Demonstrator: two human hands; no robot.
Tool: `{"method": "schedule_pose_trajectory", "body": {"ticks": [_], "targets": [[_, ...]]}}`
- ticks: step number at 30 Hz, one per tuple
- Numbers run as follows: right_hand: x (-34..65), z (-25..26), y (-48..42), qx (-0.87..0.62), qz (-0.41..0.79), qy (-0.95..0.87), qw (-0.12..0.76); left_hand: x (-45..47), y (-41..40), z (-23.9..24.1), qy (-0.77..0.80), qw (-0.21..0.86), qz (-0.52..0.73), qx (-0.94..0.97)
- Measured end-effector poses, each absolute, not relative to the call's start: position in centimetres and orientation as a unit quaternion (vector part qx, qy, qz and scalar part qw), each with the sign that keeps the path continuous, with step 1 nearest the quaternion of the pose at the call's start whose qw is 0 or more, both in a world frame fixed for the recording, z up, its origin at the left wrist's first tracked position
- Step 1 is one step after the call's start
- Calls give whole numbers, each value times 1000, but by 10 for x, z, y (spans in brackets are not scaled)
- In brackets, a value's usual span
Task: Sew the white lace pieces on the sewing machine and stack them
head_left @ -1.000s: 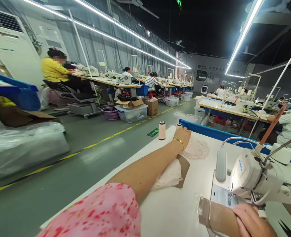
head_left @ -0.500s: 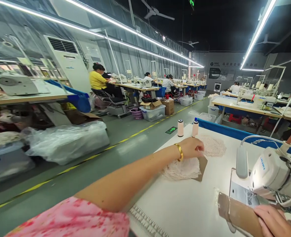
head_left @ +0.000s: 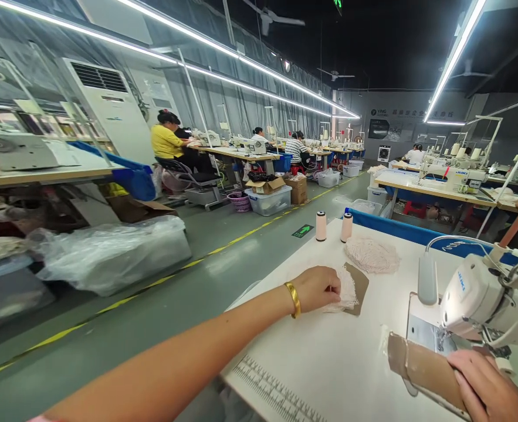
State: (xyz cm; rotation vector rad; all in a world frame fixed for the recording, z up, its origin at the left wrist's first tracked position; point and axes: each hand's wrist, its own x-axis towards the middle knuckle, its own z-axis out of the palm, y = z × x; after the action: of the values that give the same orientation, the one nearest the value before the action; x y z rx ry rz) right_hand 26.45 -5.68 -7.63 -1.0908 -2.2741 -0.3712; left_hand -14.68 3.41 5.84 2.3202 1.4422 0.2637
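Observation:
My left hand (head_left: pixel 318 288) is closed, thumb and fingertips pinched at a pale pink piece of lace (head_left: pixel 349 290) on the white table. Under that lace, a brown flat card-like piece (head_left: pixel 361 287) shows at its right edge. My right hand (head_left: pixel 490 381) lies with its fingers stretched over a brown, shiny strip (head_left: pixel 426 366) beside the sewing machine (head_left: pixel 474 293). Whatever is beneath that palm is hidden. A second heap of pale pink lace (head_left: pixel 373 255) lies farther back.
Two pale pink thread spools (head_left: pixel 321 226) stand at the table's far left corner. A printed ruler scale (head_left: pixel 276 390) runs along the near edge. Blue cloth (head_left: pixel 395 227) borders the far side. Co-workers sit at other machines beyond the aisle (head_left: pixel 223 252).
My left hand has drawn back toward me and left, from beyond the nearer lace pile down onto it. My right hand stays by the machine on the brown strip.

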Motion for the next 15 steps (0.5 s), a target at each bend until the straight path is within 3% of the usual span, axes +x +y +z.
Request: {"method": "schedule_pose_trajectory", "body": {"ticks": [7,12,15], "targets": [[255,-61,-63,-412,-114,-855,292,-120,19,72,535,288,142,781],[243,-48,-77,-462,-49,-835,295,-71,-15,72,387,432,120,805],[235,-34,-85,-519,31,-802,295,-49,-17,66,373,366,135,842]]}}
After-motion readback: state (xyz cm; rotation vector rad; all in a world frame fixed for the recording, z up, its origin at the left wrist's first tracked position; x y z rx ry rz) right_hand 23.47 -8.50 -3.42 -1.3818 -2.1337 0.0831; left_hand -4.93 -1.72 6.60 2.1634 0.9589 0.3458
